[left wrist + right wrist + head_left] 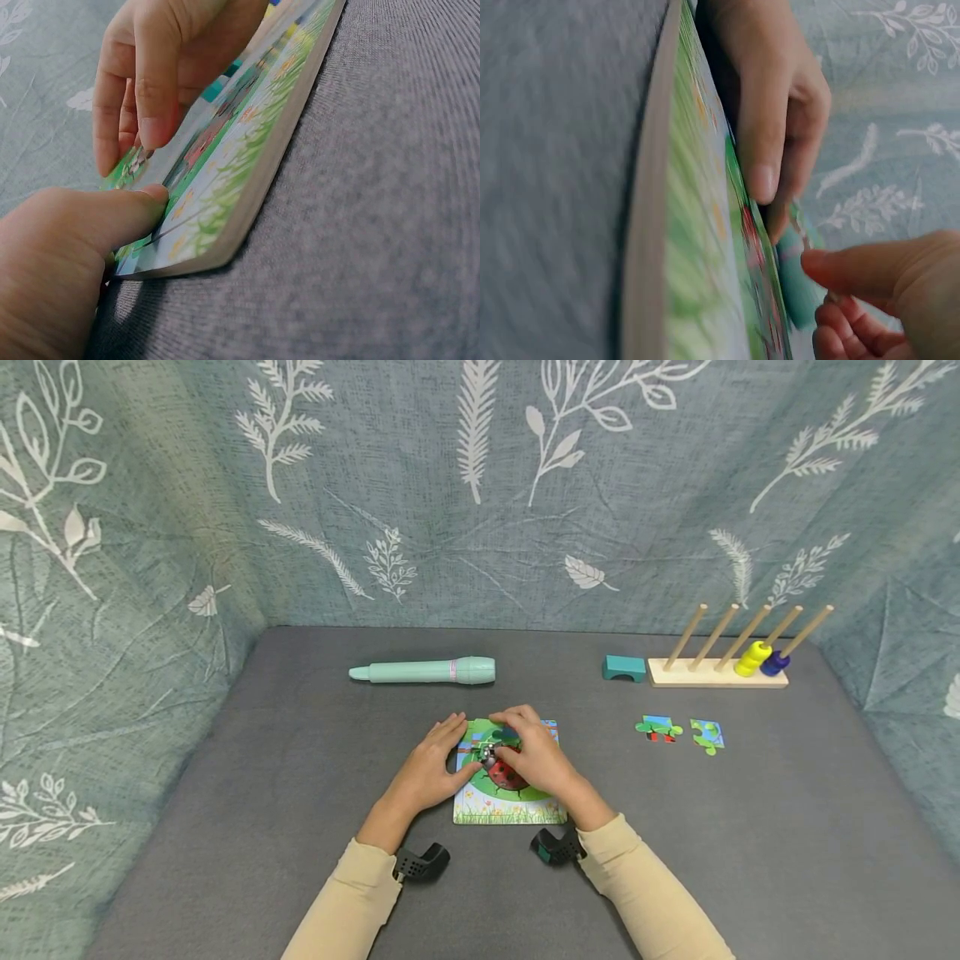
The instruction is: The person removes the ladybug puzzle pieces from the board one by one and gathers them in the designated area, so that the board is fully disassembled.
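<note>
A ladybug jigsaw puzzle board (472, 817) lies flat on the table between the hands. My left hand (427, 772) rests along its left edge, fingers straight, with the thumb (135, 214) lying on the picture. Over the upper part of the board, my right hand (536, 756) pinches a puzzle piece (804, 225) between thumb and fingers. This piece is green and carries part of the ladybug's head; in the left wrist view the piece (131, 166) is tilted above the board. The right fingers hide part of the picture.
Two loose puzzle pieces, one (660, 728) beside another (708, 735), lie to the right. Behind them stand a teal arch block (624, 667) and a wooden peg rack (682, 677) with yellow and blue beads. A mint green microphone-shaped toy (420, 672) lies behind the board.
</note>
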Action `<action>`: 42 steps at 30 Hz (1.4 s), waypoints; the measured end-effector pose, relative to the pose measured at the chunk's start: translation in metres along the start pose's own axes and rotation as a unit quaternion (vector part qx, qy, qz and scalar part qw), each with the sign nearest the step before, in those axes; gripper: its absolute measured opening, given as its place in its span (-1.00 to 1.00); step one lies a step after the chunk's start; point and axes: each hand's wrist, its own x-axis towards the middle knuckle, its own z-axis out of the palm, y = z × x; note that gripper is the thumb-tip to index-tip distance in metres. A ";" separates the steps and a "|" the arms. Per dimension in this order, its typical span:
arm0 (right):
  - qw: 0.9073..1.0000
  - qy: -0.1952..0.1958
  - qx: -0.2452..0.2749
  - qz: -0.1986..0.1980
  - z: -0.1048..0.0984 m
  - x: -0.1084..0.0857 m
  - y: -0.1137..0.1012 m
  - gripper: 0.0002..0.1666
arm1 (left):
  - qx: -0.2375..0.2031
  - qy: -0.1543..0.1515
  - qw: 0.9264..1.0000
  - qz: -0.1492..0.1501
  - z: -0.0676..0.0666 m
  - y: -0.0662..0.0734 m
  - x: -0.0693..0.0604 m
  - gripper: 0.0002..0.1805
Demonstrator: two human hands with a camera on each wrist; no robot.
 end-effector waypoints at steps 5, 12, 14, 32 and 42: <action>1.000 -0.002 0.007 0.015 -0.009 0.001 0.004 -0.52 | 0.000 -0.003 1.000 -0.005 0.000 0.000 0.001 -0.25; 1.000 -0.009 0.006 0.029 -0.026 -0.002 0.011 -0.52 | -0.008 -0.014 1.000 -0.018 0.000 0.002 0.002 -0.25; 0.999 -0.008 0.002 0.031 -0.032 -0.004 0.013 -0.52 | -0.006 -0.017 1.000 -0.023 0.000 0.002 0.003 -0.24; 0.996 0.009 -0.026 0.083 -0.091 -0.034 0.050 -0.49 | -0.005 -0.016 1.000 -0.020 -0.005 -0.001 0.004 -0.23; 0.995 0.031 -0.038 0.091 -0.109 -0.045 0.070 -0.50 | -0.003 -0.016 1.000 -0.022 -0.007 0.001 0.006 -0.23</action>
